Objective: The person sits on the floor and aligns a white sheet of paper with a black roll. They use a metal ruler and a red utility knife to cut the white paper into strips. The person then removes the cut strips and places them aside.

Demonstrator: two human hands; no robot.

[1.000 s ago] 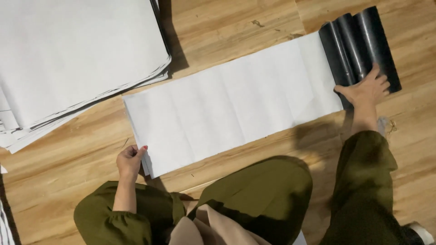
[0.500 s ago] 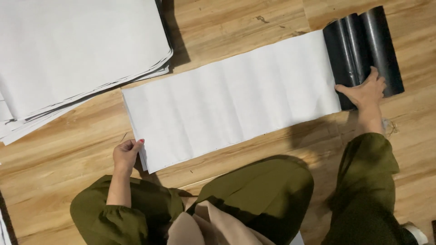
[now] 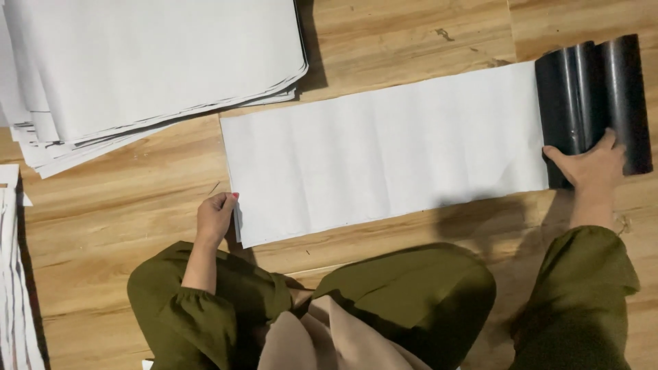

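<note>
Kneeling on wood floor (image 3: 411,27); white sheet (image 3: 384,151) spread flat.

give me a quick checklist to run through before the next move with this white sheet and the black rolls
1. Left hand grips the white sheet at its near left corner: ok.
2. Right hand rests on the black rolls at the sheet's far end: ok.
3. Sheet lies flat on the wooden floor, only faint creases: ok.
4. Sheet clear of the paper stack: ok, a gap shows.
5. Sheet end tucked under the rolls or merely butting them: cannot tell.
</note>
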